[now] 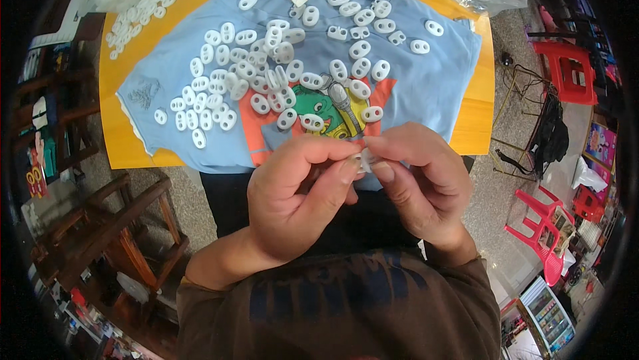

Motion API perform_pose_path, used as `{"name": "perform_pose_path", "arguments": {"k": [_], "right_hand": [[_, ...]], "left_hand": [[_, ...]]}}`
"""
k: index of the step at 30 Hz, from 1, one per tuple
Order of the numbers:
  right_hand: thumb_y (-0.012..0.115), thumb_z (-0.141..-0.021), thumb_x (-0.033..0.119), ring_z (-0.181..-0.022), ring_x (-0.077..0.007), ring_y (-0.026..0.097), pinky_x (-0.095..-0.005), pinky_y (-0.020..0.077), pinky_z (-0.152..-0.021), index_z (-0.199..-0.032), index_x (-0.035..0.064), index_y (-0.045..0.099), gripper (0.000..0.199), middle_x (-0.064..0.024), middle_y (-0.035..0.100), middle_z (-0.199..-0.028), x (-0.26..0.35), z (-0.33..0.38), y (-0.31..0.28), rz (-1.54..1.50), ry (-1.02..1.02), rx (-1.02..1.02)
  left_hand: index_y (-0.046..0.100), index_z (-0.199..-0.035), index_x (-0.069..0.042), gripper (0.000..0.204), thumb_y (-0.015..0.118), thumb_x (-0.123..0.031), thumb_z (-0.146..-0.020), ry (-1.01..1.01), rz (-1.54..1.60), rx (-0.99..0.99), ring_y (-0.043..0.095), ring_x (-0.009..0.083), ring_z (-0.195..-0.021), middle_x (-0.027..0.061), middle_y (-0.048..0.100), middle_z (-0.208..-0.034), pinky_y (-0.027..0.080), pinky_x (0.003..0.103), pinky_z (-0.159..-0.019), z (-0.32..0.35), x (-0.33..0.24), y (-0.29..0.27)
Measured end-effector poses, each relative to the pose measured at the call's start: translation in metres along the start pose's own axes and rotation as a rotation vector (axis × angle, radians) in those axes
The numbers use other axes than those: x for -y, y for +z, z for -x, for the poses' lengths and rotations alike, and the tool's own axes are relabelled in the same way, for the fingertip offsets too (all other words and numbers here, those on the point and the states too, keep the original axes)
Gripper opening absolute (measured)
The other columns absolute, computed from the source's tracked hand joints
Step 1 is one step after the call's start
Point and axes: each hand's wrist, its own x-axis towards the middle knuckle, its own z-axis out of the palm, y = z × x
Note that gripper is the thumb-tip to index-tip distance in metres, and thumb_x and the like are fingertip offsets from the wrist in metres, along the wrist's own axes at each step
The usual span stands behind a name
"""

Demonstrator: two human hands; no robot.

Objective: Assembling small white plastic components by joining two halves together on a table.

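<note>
Both hands (363,180) pinch a small white piece (365,160), mostly hidden.

The one view sits on my head and looks almost straight down past my chest, with my left hand (293,193) and right hand (419,183) close beneath it, mid-frame. Farther off, toward the upper edge, lies the orange wooden table (476,117). The wide fisheye lens bends the floor and the red plastic chairs (569,70) around the dark rim.
</note>
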Motion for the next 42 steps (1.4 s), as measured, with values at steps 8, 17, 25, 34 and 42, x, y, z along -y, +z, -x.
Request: {"name": "perform_pose_path", "arguments": {"k": [8,17,25,34,42], "right_hand": [[0.061,-0.077,-0.001,-0.075,-0.0204,0.058,-0.0274,0.0451,-0.064,-0.104,-0.0014,0.058,0.028,-0.0094,0.061,-0.083,-0.001,-0.001,-0.003,-0.074,0.025,0.028],[0.066,-0.073,0.002,-0.079,-0.0211,0.057,-0.0276,0.0458,-0.066,-0.113,0.0011,0.055,0.042,-0.0101,0.057,-0.091,-0.001,0.000,0.000,-0.038,-0.018,0.071],[0.065,-0.075,0.003,-0.079,-0.0211,0.055,-0.0283,0.0446,-0.067,-0.115,0.0013,0.053,0.042,-0.0099,0.057,-0.090,-0.003,0.003,0.000,-0.037,-0.050,0.087],[0.061,-0.079,0.007,-0.074,-0.0214,0.051,-0.0283,0.0432,-0.064,-0.117,-0.0012,0.049,0.041,-0.0100,0.055,-0.089,-0.014,0.003,0.005,-0.035,-0.150,0.086],[0.046,-0.090,0.022,-0.070,-0.0244,0.049,-0.0349,0.0399,-0.064,-0.113,-0.0014,0.046,0.033,-0.0112,0.055,-0.090,-0.022,0.004,0.019,-0.079,-0.312,-0.018]], "left_hand": [[0.052,-0.105,0.003,0.019,0.051,0.000,-0.086,-0.002,0.072,0.084,0.061,0.0107,-0.072,0.0106,0.061,-0.091,0.049,0.020,-0.064,0.002,0.003,-0.002],[0.045,-0.116,0.005,0.030,0.049,0.002,-0.087,0.061,0.097,0.094,0.060,0.0138,-0.084,0.0130,0.059,-0.103,0.050,0.024,-0.072,0.003,0.007,-0.002],[0.045,-0.114,0.005,0.029,0.052,0.001,-0.086,-0.028,0.245,0.138,0.061,0.0142,-0.077,0.0135,0.060,-0.097,0.051,0.024,-0.068,0.005,0.006,-0.003],[0.045,-0.113,0.004,0.031,0.055,-0.001,-0.085,-0.067,0.283,0.116,0.061,0.0139,-0.074,0.0138,0.060,-0.095,0.051,0.023,-0.065,0.005,0.006,-0.002],[0.045,-0.113,0.004,0.033,0.058,-0.003,-0.083,0.001,0.224,0.087,0.060,0.0123,-0.072,0.0120,0.060,-0.092,0.050,0.022,-0.063,0.010,0.007,0.003]]}}
